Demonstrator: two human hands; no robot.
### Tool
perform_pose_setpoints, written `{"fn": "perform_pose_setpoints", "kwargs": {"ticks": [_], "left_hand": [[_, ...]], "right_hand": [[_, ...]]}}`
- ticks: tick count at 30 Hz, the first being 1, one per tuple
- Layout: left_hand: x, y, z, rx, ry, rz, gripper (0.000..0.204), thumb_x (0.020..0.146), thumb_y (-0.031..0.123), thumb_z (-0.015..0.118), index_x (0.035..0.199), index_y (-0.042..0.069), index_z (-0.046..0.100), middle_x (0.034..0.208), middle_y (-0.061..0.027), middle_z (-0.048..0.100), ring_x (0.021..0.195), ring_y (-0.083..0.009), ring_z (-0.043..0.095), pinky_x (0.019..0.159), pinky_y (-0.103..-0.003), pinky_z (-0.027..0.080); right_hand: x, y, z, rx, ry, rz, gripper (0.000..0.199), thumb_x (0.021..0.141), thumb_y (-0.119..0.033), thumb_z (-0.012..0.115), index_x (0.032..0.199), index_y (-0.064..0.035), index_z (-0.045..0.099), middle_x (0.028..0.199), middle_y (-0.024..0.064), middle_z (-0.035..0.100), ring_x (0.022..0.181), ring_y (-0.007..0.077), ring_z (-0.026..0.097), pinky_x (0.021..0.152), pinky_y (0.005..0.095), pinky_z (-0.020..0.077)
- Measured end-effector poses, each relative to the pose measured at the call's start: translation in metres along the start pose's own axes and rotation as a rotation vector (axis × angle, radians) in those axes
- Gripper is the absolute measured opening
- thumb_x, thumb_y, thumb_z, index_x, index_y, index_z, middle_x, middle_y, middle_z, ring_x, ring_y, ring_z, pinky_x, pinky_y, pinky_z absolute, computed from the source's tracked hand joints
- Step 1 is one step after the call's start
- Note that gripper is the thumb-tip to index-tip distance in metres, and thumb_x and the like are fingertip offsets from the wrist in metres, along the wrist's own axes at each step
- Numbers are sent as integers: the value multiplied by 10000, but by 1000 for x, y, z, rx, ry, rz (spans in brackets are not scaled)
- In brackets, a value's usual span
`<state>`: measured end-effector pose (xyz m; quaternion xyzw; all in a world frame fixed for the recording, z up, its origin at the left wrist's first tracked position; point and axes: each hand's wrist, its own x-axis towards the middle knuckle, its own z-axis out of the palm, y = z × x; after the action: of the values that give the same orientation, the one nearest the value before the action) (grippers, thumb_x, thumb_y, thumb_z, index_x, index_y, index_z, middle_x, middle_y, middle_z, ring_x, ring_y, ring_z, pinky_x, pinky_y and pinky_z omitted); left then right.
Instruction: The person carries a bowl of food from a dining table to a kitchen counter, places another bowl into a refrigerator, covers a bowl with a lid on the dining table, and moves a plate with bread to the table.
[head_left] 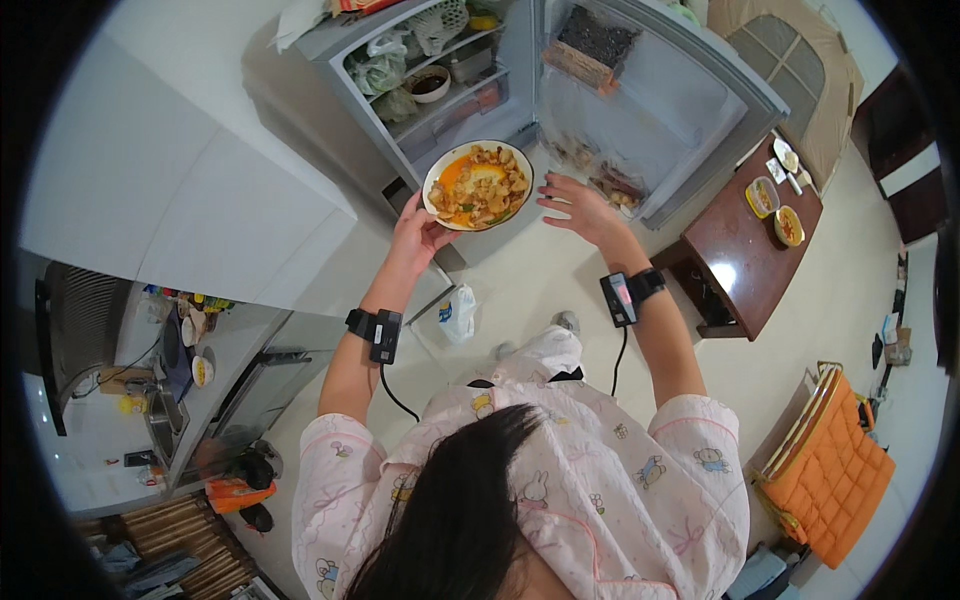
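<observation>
Pale floor tiles are spreading under me, with an open fridge (470,70) ahead and its door (660,100) swung wide to the right. I am holding a bowl (478,185) of orange stew level in front of the fridge's lower shelves, probably level so the sauce is not spilling. My left hand (418,228) is carrying it alone: the fingers are curling under the bowl's near-left rim, clamped on it, with the thumb seeming to press the edge from above. My right hand (580,208) is hovering just beside the bowl's right rim, fingers spread apart and touching nothing, apart from the bowl by a small gap. Black sensor bands are sitting on both wrists. Beyond the bowl, the fridge shelves are holding bags and a small dark dish (430,85). A brown table (740,250) with two dishes is standing to the right, and a white bag (458,312) is lying on the floor below my left arm.
</observation>
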<state>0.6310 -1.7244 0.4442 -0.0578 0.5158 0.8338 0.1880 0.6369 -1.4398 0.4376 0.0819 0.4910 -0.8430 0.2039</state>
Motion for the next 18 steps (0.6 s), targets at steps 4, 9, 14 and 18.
{"fn": "perform_pose_setpoints", "kwargs": {"ticks": [4,9,14,18], "left_hand": [[13,-7,17,-66,27,3,611,760,-16,375,1327,94,177,1086,-159,501,870,-263,591,735,-423,521],[36,-25,25,-64,28,31,627,762,-16,377,1334,98,147,1081,-165,506,865,-267,594,724,-418,527],[47,-34,35,-97,18,9,642,754,-13,381,1337,120,147,1065,-166,516,869,-268,594,708,-401,536],[56,-37,34,-89,5,3,647,748,-9,383,1336,132,154,1074,-158,509,880,-257,590,701,-389,540]], "right_hand": [[13,5,1,-4,-103,-19,328,863,-228,440,1143,-59,412,1057,75,507,955,199,506,839,358,425],[28,5,-19,183,-70,79,333,839,-233,456,1119,-53,441,985,69,527,934,198,506,827,336,415],[26,-2,-59,229,311,-246,237,799,-189,460,987,-45,473,884,83,545,820,210,536,764,328,424],[35,-12,-166,290,1100,-571,129,766,-132,430,828,-21,451,706,78,494,624,181,498,518,308,408]]}}
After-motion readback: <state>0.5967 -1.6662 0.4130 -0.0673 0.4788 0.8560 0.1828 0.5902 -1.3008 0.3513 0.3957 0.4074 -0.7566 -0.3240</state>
